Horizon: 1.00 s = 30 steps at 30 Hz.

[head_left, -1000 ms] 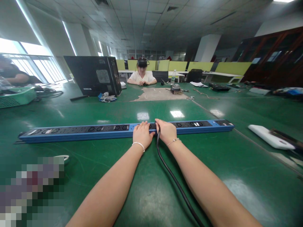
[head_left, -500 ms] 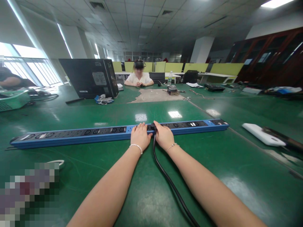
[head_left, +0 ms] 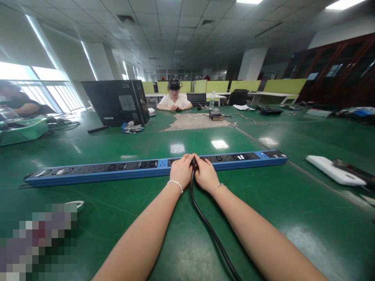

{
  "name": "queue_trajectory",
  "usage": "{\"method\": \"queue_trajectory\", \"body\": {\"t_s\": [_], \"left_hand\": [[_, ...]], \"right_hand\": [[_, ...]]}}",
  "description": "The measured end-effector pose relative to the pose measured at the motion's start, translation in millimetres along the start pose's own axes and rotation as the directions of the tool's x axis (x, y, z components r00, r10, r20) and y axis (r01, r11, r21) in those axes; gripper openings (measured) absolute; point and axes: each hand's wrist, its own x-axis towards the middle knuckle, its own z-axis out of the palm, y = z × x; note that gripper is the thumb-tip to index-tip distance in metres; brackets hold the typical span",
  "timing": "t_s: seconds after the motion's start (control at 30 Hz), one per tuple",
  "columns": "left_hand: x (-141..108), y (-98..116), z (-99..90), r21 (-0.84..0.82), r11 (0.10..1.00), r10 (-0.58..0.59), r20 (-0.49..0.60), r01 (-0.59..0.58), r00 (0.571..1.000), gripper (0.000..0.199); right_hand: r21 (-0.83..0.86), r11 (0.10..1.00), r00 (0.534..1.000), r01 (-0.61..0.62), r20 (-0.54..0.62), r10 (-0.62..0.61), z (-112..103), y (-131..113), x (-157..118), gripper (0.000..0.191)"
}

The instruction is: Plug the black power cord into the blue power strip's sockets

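A long blue power strip (head_left: 102, 173) with black socket sections lies across the green table. At its middle, my left hand (head_left: 181, 170) and my right hand (head_left: 206, 173) close from both sides on a black plug (head_left: 193, 161). The fingertips of both hands meet at the plug, which sits over the strip's sockets; whether it is fully seated is hidden. A thick black cable (head_left: 206, 222) runs from the plug toward the near edge of the view.
A white device (head_left: 334, 170) lies at the right, a blurred-out object (head_left: 38, 238) at the near left. Farther back are a black computer case (head_left: 117, 103), gloves (head_left: 132, 127), a green basket (head_left: 26, 130) and a seated person (head_left: 174, 99). Another person sits far left.
My left hand has moved right, off the strip's surface beside the plug, and now closes on the plug with my right hand. The view has shifted slightly.
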Motion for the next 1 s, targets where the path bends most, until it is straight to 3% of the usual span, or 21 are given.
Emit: {"method": "queue_trajectory", "body": {"t_s": [0.2,0.37,0.53,0.63,0.73,0.83,0.93,1.0], "left_hand": [[8.5,-1.2,2.4,-0.047,0.997,-0.062,-0.022,0.061,0.998,0.032],[11.7,6.3,0.6,0.022,0.993,-0.117,0.033,0.116,0.993,0.027],[10.9,10.9,2.5,0.045,0.989,-0.142,0.014,0.141,0.990,0.020],[12.6,9.1,6.5,-0.029,0.996,-0.091,-0.073,0.089,0.993,0.020],[18.3,6.8,7.3,-0.174,0.982,-0.119,-0.274,0.073,0.954,0.023],[22.9,0.0,0.2,-0.253,0.963,-0.184,-0.356,0.095,0.916,0.027],[21.9,-19.4,-14.3,-0.267,0.940,-0.285,-0.279,0.211,0.917,0.029],[18.7,-38.9,-26.5,-0.305,0.897,-0.400,-0.250,0.320,0.882,0.031]], "right_hand": [[-0.108,0.994,1.000,0.018,-0.017,-0.020,-0.8,6.4,-1.5,0.059],[-0.113,0.993,0.999,0.036,0.000,-0.036,-2.8,10.9,0.2,0.057],[-0.095,0.995,0.999,0.025,-0.041,-0.029,-1.0,9.9,1.2,0.056],[-0.088,0.996,0.997,0.032,-0.074,-0.038,-0.2,8.8,2.2,0.057],[-0.100,0.995,0.994,0.024,-0.100,-0.034,1.1,9.6,3.4,0.057],[-0.110,0.993,0.994,0.033,-0.098,-0.044,2.9,11.8,3.5,0.055],[-0.109,0.992,0.993,0.058,-0.092,-0.068,4.3,14.1,3.0,0.051],[-0.107,0.993,0.993,0.058,-0.097,-0.068,5.1,15.2,2.8,0.049]]}}
